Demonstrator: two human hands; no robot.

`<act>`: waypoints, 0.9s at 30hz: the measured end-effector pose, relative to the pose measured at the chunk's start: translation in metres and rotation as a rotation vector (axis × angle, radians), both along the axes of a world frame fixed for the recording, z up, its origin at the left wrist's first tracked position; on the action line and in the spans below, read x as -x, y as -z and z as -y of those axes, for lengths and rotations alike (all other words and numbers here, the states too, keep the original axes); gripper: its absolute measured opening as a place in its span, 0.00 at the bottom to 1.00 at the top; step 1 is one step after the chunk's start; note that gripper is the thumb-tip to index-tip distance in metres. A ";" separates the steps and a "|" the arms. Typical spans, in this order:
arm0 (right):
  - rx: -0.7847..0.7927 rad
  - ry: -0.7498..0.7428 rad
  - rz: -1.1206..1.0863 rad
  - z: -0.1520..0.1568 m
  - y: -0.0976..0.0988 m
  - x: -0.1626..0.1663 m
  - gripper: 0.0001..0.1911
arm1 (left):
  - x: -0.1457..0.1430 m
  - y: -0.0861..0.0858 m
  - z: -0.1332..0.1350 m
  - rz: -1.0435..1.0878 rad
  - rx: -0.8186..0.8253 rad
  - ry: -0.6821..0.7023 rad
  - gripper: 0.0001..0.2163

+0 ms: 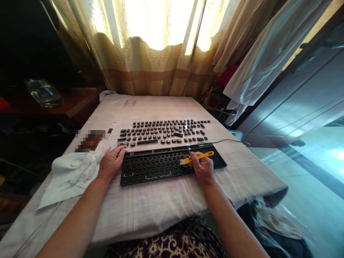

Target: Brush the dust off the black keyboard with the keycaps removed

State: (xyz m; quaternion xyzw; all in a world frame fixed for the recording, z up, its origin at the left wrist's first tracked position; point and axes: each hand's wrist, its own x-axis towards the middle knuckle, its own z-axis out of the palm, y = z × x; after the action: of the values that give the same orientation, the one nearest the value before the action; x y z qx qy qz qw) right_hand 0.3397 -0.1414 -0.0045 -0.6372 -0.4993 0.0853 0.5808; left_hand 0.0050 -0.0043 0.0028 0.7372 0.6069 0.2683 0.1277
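A black keyboard (pixel 161 165) with its keycaps off lies slightly askew on the cloth-covered table, showing bare switches. My right hand (pixel 203 168) is closed around a small brush with a yellow handle (pixel 206 155). Its pale bristles (pixel 182 162) point left and sit over the switches right of the keyboard's middle. At the upper left corner of the keyboard, my left hand (pixel 111 161) grips the edge, fingertips close to the nearest loose keycaps. Beyond the keyboard, loose black keycaps (pixel 161 132) are laid out in rows, with a long spacebar (pixel 147 142) in the front row.
White crumpled tissue (pixel 72 170) lies left of my left hand, beside a partly blurred brown object (pixel 91 141) and a small wire tool (pixel 110 130). The keyboard cable (pixel 228 140) runs off to the right. A glass jar (pixel 44 93) stands on the side cabinet.
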 end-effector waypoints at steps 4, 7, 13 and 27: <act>-0.024 0.025 -0.127 -0.002 0.003 -0.001 0.29 | 0.002 0.002 -0.001 0.004 -0.028 0.011 0.20; -0.046 0.091 -0.147 -0.002 0.006 -0.003 0.29 | 0.003 0.005 -0.002 0.014 -0.050 0.017 0.19; -0.005 0.054 0.011 0.000 0.003 -0.002 0.27 | 0.003 0.006 -0.003 -0.002 -0.050 0.013 0.20; 0.045 -0.021 -0.028 -0.001 0.000 0.000 0.27 | 0.000 0.003 -0.001 -0.013 -0.015 -0.010 0.21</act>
State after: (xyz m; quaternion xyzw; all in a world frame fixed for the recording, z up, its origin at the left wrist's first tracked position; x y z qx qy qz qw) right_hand 0.3400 -0.1407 -0.0049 -0.6435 -0.4960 0.1115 0.5723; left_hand 0.0047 -0.0038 0.0002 0.7368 0.6093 0.2686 0.1172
